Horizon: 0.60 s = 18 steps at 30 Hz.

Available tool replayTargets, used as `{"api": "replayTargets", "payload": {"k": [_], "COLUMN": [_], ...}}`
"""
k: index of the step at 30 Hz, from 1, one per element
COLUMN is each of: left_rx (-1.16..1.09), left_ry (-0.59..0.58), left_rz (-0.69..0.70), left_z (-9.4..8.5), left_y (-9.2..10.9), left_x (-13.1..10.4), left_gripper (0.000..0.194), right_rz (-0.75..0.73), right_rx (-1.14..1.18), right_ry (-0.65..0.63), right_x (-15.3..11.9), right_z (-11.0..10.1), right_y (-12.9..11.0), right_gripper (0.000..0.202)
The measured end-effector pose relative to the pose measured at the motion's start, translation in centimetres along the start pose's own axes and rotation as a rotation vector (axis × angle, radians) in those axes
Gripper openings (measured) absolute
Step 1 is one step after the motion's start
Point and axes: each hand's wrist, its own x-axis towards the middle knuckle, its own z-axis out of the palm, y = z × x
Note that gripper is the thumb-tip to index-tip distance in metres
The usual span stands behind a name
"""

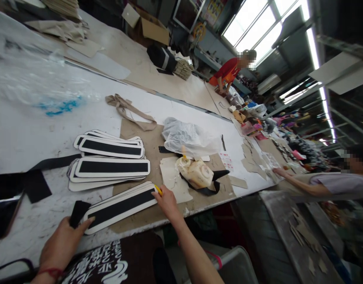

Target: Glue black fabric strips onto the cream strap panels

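Striped panel (122, 209) on bench (21, 148), near edge; left hand's (61, 242) fingers closed on black strap (79, 213), right hand's (169, 200) pinching yellow tool (158, 190). Brown cloth (140, 252), white lettering unreadable.

L hand (60, 243) low, R hand (167, 202) fwd, both w/ fingers (159, 197) bent

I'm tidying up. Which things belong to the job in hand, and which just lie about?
Likely in use:
black-centred pieces by both hands
similar stacks
black piece, left hand
yellow object, right hand

Probably just lying about:
beige strap
cardboard box
plastic sheet
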Motion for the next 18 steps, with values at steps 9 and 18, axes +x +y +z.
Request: {"api": "replayTargets", "payload": {"k": [9, 18], "left_rx": [-0.053, -0.38], "left_ry": [-0.02, -0.01], "left_rz": [0.024, 0.092], "left_z": [-0.5, -2.1], "left_y": [0.1, -0.2], "left_x": [-0.7, -1.6], "left_gripper": [0.064, 0.052], "right_rz": [0.018, -0.018], "right_rx": [-0.016, 0.768], "right_ry": [-0.002, -0.147], "right_x": [-1.7, -2.3], "right_z": [-1.5, -4.4], "right_y": [-1.2, -1.4], "right_gripper": [0.016, 0.028]}}
